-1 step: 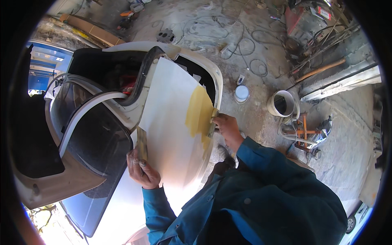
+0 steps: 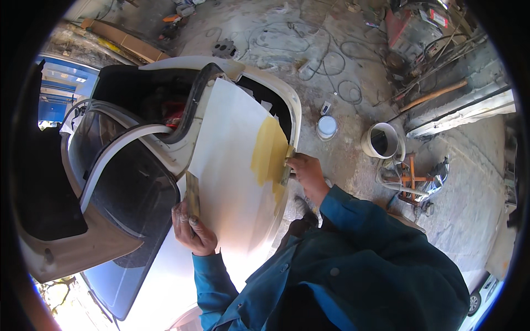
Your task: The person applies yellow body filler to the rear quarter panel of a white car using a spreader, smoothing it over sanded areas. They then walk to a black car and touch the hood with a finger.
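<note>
A white car body panel (image 2: 232,165) carries a yellow patch of filler (image 2: 269,151) near its right edge. My right hand (image 2: 306,175) grips a small spreader (image 2: 287,164) whose blade is pressed against the lower right edge of the yellow patch. My left hand (image 2: 193,229) rests at the panel's left edge and holds a flat, smeared putty blade (image 2: 192,194) upright. Both sleeves are dark blue.
A dark car window (image 2: 124,198) and an open boot lie to the left. On the concrete floor to the right stand a small white tin (image 2: 327,127), a white bucket (image 2: 381,140) and an orange stand (image 2: 411,177). Cables (image 2: 331,66) and a wooden handle (image 2: 433,95) lie beyond.
</note>
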Demonstrator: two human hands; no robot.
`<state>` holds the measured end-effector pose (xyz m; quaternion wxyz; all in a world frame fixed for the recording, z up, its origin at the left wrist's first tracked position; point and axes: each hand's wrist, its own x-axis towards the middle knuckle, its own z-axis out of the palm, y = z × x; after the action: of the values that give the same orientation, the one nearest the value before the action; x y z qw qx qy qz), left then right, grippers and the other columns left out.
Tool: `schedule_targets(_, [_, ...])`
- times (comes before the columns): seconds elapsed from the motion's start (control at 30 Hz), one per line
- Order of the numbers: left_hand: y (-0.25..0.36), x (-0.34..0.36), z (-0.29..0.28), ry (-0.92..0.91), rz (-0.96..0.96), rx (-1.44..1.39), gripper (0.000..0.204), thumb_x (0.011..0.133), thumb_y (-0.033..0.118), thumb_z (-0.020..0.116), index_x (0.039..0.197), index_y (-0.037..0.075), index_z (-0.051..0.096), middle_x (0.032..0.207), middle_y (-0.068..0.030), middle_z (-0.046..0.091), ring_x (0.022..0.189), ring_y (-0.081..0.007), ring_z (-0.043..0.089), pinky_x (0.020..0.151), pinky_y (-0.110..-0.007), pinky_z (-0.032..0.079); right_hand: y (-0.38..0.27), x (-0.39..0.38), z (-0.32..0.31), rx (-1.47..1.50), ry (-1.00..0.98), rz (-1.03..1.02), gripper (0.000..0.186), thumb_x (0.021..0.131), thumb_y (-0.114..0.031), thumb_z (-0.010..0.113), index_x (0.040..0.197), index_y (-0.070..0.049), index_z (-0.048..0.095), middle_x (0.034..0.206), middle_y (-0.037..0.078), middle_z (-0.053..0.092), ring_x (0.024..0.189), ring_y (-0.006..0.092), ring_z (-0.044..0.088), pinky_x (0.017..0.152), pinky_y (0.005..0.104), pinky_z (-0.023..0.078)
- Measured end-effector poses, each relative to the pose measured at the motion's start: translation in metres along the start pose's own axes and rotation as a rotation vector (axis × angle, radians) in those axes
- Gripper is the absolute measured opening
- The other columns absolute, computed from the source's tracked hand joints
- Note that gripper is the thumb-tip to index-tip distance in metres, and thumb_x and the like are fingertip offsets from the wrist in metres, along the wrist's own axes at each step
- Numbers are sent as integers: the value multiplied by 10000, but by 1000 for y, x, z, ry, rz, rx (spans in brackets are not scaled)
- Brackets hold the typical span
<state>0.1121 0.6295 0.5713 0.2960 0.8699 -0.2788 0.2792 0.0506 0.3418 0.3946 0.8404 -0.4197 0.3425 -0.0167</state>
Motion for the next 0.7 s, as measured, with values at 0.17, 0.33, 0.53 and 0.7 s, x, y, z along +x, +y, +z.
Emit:
schedule_targets(0.17, [5, 5, 1, -8, 0, -14, 545, 1203, 356, 427, 1263, -88, 736, 1140, -258, 770, 1011, -427, 724, 904, -476, 580, -32, -8, 20, -69, 22, -47, 365, 1013, -217, 803, 1281, 29, 768, 1101, 106, 787, 979, 198, 758, 828, 376, 658])
schedule_targets(0.33, [8, 8, 0, -40, 10, -3, 556, 1203, 356, 416, 1269, -95, 736, 1150, -248, 781, 1003, -421, 727, 901, -482, 582, -54, -12, 35, -147, 25, -88, 439, 1002, -242, 816, 1308, 63, 740, 1144, 121, 780, 1013, 196, 757, 846, 362, 646])
schedule_targets(0.53, [6, 7, -2, -47, 22, 15, 558, 1199, 352, 415, 1275, -96, 738, 1163, -245, 789, 991, -422, 730, 892, -487, 585, -80, -16, 55, -307, 25, -195, 475, 1002, -265, 818, 1327, 70, 733, 1104, 131, 793, 966, 185, 772, 798, 342, 656])
schedule_targets(0.7, [7, 10, -2, -72, 28, 3, 527, 1189, 314, 420, 1273, -98, 737, 1162, -248, 787, 981, -426, 728, 884, -489, 586, -79, -13, 59, -378, 85, -452, 331, 990, -258, 808, 1155, 28, 792, 937, 172, 781, 795, 253, 763, 758, 378, 606])
